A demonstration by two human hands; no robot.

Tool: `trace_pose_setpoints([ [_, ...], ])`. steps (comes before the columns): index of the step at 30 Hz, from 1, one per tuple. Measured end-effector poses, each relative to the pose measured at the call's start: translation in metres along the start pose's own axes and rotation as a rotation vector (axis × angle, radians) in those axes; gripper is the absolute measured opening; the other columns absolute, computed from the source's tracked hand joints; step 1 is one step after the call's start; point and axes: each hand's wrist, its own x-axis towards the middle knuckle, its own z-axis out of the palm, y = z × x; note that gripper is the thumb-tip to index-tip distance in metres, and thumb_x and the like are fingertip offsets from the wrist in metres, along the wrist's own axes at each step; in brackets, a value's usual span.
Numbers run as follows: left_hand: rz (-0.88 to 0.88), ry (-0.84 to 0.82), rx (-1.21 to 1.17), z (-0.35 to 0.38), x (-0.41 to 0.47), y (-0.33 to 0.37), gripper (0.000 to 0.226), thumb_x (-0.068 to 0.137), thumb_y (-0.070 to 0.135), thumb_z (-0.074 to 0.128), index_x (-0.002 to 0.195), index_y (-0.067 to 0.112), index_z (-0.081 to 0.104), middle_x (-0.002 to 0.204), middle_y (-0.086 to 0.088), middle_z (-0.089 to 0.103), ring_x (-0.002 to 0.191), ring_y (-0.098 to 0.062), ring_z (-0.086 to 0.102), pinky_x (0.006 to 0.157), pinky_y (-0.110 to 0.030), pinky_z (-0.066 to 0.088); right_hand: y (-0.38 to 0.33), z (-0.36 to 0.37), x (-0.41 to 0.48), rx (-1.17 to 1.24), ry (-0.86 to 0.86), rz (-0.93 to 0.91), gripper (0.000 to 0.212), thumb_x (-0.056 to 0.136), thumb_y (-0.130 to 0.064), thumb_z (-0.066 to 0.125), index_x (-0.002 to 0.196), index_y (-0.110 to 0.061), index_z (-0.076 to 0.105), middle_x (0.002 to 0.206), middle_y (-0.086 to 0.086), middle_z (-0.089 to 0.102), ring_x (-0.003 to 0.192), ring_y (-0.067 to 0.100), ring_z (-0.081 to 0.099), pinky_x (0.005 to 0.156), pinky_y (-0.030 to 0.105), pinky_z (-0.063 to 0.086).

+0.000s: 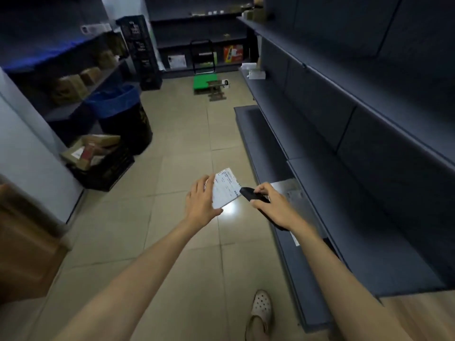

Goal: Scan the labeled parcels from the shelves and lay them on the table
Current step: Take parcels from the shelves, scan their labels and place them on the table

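Observation:
My left hand [200, 204] grips a small white parcel [225, 189] with a printed label facing up, held over the tiled floor. My right hand [269, 205] holds a black handheld scanner [250, 194], its nose almost touching the parcel's right edge. Another flat grey parcel [289, 190] with a label lies on the low shelf just behind my right hand. Brown cardboard parcels [73, 88] stand on the left shelves. A wooden table corner [22, 244] shows at the left edge.
Dark empty shelving [344, 143] runs along the right. A black crate of boxes [103, 166] and a bin with a blue liner [123, 114] stand at the left. A green hand trolley [204, 80] is parked at the aisle's far end. My shoe [261, 308] is below.

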Motion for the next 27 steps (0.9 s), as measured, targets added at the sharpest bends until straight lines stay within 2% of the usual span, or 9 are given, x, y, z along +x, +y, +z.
trace_pose_setpoints([
  [3, -0.010, 0.007, 0.001, 0.007, 0.065, -0.002, 0.110, 0.065, 0.040, 0.084, 0.154, 0.022, 0.020, 0.151, -0.001, 0.027, 0.135, -0.027, 0.029, 0.103, -0.044, 0.038, -0.001, -0.023, 0.068, 0.002, -0.003, 0.014, 0.033, 0.079, -0.051, 0.061, 0.107, -0.036, 0.051, 0.125, -0.010, 0.058, 0.109, 0.019, 0.059, 0.095, 0.041, 0.049],
  [6, -0.038, 0.029, 0.002, 0.008, 0.140, -0.009, 0.111, 0.066, 0.040, 0.084, 0.154, 0.022, 0.019, 0.151, -0.002, 0.026, 0.135, -0.027, 0.029, 0.102, -0.045, 0.038, -0.016, -0.049, 0.153, -0.006, 0.000, -0.038, 0.028, 0.090, -0.038, 0.062, 0.114, -0.030, 0.052, 0.125, -0.010, 0.056, 0.110, 0.020, 0.059, 0.090, 0.037, 0.047],
  [12, -0.109, 0.086, -0.011, 0.009, 0.288, -0.016, 0.109, 0.066, 0.041, 0.083, 0.153, 0.023, 0.020, 0.150, -0.001, 0.028, 0.134, -0.026, 0.031, 0.103, -0.046, 0.038, -0.040, -0.098, 0.303, -0.002, -0.002, -0.117, 0.030, 0.094, -0.036, 0.061, 0.120, -0.027, 0.052, 0.120, -0.013, 0.050, 0.107, 0.016, 0.054, 0.086, 0.033, 0.041],
  [17, -0.137, 0.010, -0.022, 0.046, 0.357, -0.030, 0.110, 0.067, 0.040, 0.083, 0.154, 0.023, 0.019, 0.148, -0.002, 0.028, 0.133, -0.027, 0.030, 0.101, -0.046, 0.040, -0.019, -0.107, 0.385, 0.004, -0.053, -0.072, 0.028, 0.093, -0.037, 0.061, 0.117, -0.028, 0.051, 0.129, -0.007, 0.057, 0.106, 0.019, 0.059, 0.090, 0.037, 0.048],
  [20, -0.144, -0.007, -0.030, 0.061, 0.406, -0.048, 0.109, 0.066, 0.041, 0.084, 0.154, 0.024, 0.020, 0.147, -0.001, 0.029, 0.133, -0.026, 0.031, 0.100, -0.045, 0.041, -0.011, -0.112, 0.436, -0.008, -0.075, -0.034, 0.027, 0.093, -0.039, 0.060, 0.116, -0.029, 0.050, 0.130, -0.005, 0.057, 0.101, 0.021, 0.061, 0.086, 0.036, 0.048],
  [25, -0.116, 0.000, -0.040, 0.065, 0.500, -0.083, 0.110, 0.066, 0.042, 0.084, 0.154, 0.023, 0.019, 0.149, -0.002, 0.028, 0.134, -0.027, 0.031, 0.100, -0.046, 0.041, -0.031, -0.125, 0.520, -0.014, -0.037, -0.043, 0.027, 0.093, -0.040, 0.060, 0.117, -0.030, 0.050, 0.132, -0.007, 0.057, 0.105, 0.021, 0.060, 0.090, 0.038, 0.048],
  [27, -0.101, 0.008, -0.060, 0.069, 0.569, -0.108, 0.111, 0.067, 0.041, 0.084, 0.154, 0.022, 0.018, 0.151, -0.003, 0.027, 0.136, -0.027, 0.029, 0.101, -0.046, 0.041, -0.047, -0.126, 0.588, -0.026, 0.001, -0.046, 0.027, 0.093, -0.039, 0.061, 0.116, -0.030, 0.050, 0.132, -0.007, 0.057, 0.106, 0.021, 0.060, 0.092, 0.039, 0.049],
])
